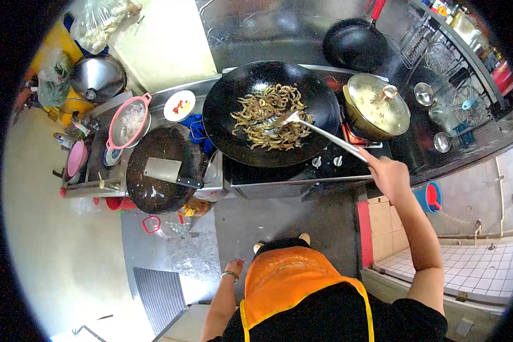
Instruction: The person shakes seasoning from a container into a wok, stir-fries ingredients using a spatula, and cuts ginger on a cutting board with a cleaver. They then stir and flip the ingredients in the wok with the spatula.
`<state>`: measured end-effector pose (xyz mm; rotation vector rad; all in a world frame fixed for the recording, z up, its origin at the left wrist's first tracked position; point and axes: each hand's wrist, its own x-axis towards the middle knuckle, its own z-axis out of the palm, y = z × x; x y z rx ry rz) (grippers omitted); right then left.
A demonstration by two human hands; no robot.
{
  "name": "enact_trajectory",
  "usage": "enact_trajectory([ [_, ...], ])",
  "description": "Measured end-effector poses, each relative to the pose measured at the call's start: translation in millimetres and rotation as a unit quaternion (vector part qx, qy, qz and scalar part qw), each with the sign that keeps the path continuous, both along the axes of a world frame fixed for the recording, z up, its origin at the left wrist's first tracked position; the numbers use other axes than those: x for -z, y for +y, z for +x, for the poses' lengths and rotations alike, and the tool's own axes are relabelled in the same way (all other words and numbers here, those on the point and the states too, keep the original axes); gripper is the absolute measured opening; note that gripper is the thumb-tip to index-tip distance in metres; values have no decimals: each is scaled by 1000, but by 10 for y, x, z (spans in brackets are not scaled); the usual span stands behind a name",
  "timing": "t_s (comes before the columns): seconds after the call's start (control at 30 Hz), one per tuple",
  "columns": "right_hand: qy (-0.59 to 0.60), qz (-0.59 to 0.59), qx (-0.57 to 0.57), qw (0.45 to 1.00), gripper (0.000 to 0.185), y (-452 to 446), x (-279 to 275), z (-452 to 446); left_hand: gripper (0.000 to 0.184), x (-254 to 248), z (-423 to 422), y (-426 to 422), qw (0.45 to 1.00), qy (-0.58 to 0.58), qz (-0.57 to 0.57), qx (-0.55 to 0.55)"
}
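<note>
My right hand (389, 176) is closed around the end of a long metal wok spatula (332, 137). The spatula's head rests among brownish, curled strips of food (271, 108) in a large black wok (222, 137) on the stove. Those strips look like sliced meat or small eels, but I cannot tell which. Down beside the orange apron (293, 273), my left hand (234, 267) hangs with its fingers loosely curled and nothing visible in them. A bracelet circles that wrist.
A glass-lidded pot (376, 108) stands on the right burner. Left of the wok, a cleaver (163, 169) lies on a round chopping board (145, 151). Nearby are a plate of chopped red and pale pieces (179, 106) and a pink-rimmed colander (130, 121). A black pan (355, 45) leans behind.
</note>
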<state>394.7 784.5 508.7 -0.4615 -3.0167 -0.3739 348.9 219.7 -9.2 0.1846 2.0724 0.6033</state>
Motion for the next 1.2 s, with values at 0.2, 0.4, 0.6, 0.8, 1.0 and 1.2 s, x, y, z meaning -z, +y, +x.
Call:
enact_trajectory([
  [0.2,-28,2,15,1000,59,39,152,154,28,-471,42,140,969,19,-134,208],
  [0.4,-18,-28,2,999,57,2,-44,419,29,-573,21,223,979,-59,-141,137],
  [0.6,61,-28,5,998,57,-94,312,67,28,-350,26,99,985,32,-51,163],
  [0.8,43,-60,25,997,54,-261,514,-286,29,-517,-110,140,994,-43,-92,39],
  [1.0,56,-95,-3,994,53,-246,737,-632,32,-845,-47,136,992,-51,-114,7],
  [1.2,55,-60,7,997,51,-176,415,-46,37,9,208,-287,993,-79,-59,71],
])
